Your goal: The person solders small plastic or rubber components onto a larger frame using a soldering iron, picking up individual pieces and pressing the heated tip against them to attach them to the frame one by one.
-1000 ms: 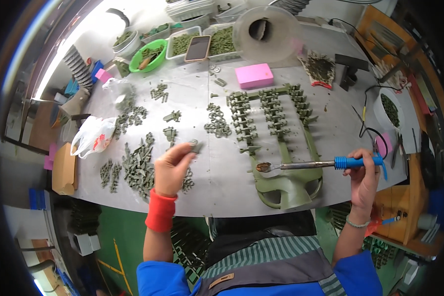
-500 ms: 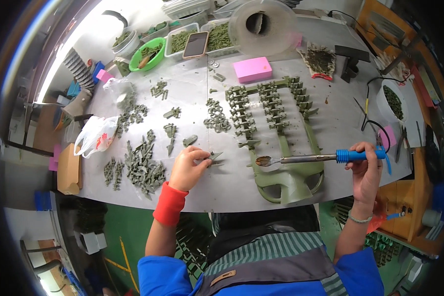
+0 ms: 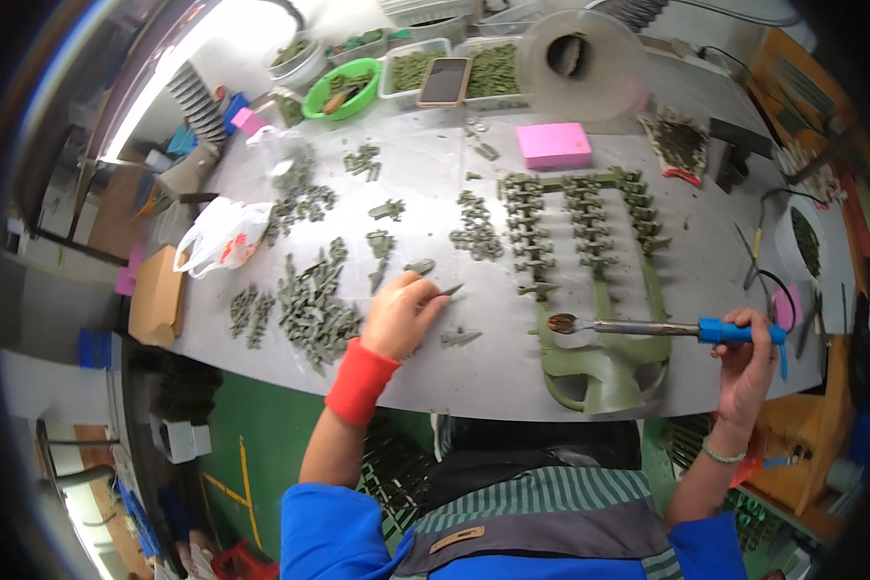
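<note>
My left hand [image 3: 403, 317], with a red wristband, is closed in a pinch above the table. A small pointed green part [image 3: 452, 289] sticks out at its fingertips. One similar green part [image 3: 461, 336] lies just to the right, and another [image 3: 420, 266] sits beyond the knuckles. My right hand [image 3: 744, 367] grips the blue handle of a soldering iron [image 3: 648, 329]. Its brown, flattened tip hangs over a green moulded frame [image 3: 604, 372], touching or not I cannot tell. Rows of small green pieces [image 3: 587, 222] line the frame's far bars.
Loose green parts [image 3: 317, 309] lie heaped left of my left hand, with smaller groups [image 3: 476, 227] farther back. A pink block [image 3: 553, 145], phone [image 3: 445, 81], green bowl [image 3: 342, 89] and parts tubs stand at the back. The iron's black cord [image 3: 766, 232] loops at right.
The whole view has shifted, so the table's things appear farther right. My left hand has moved left relative to the frame, and a green part now lies apart from its fingers.
</note>
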